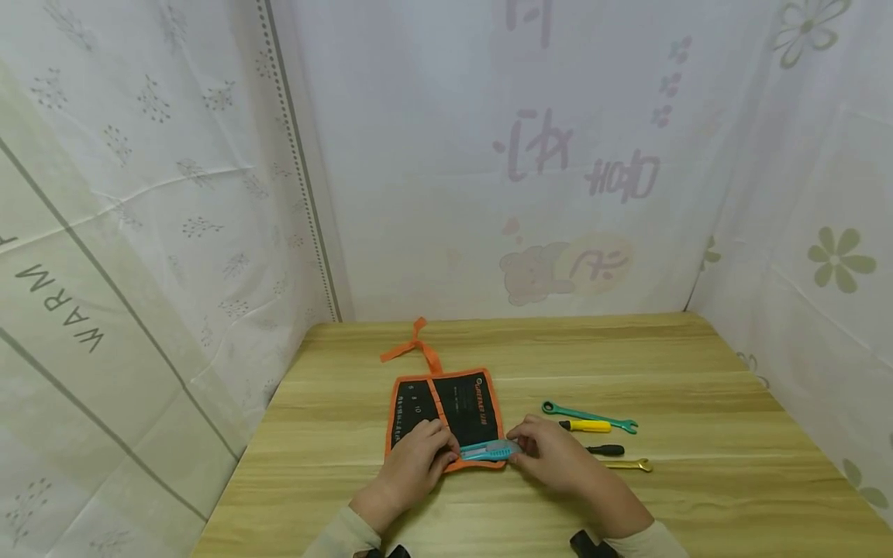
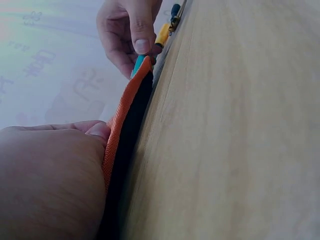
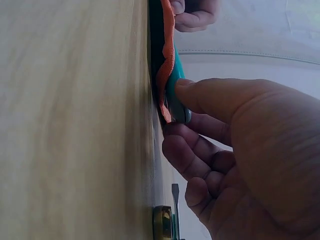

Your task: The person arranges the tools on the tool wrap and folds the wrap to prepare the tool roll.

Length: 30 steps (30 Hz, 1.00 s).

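Head looks down; 2 close wrist views share the pouch.

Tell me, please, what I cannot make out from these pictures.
Pouch: head view; its lettering is mostly too small to read, and the left hand covers its lower left.
Knife: left wrist view; mostly hidden by the pouch's edge and the right hand.
Black handle: head view; its left end is behind the right arm.
Gold wrench: right wrist view; cut off by the bottom edge.
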{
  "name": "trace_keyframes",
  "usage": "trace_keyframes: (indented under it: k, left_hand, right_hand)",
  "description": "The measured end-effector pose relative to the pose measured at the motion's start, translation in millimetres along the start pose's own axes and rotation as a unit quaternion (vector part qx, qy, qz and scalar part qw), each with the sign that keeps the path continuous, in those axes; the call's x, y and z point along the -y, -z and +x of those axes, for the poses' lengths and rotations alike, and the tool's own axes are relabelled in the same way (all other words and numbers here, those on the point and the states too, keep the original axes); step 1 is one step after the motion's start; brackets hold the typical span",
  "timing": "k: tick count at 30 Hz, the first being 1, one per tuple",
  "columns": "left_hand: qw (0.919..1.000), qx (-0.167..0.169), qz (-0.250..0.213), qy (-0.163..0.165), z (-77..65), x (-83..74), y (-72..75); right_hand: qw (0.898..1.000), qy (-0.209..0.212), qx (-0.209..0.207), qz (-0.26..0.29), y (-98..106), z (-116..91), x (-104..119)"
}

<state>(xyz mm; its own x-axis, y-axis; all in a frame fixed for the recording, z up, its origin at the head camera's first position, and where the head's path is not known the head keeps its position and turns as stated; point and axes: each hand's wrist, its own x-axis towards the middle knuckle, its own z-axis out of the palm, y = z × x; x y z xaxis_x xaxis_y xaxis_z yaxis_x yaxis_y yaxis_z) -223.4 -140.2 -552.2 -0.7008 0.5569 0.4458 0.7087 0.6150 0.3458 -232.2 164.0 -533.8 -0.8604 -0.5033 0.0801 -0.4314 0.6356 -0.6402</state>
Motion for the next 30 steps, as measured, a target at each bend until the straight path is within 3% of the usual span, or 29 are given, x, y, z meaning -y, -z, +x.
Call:
trace_keyframes:
  k: [13, 30]
  left_hand:
    - [0.9998, 0.012, 0.000, 0.015, -0.3, -1.8, 0.9]
    - [0.9999, -0.002, 0.012, 0.009, 0.0, -1.2, -1.7]
  right_hand:
    - [1.000, 0.009, -0.008, 0.008, -3, 1, 3]
    - [0.998, 0.045, 0.004, -0.045, -5, 9, 17]
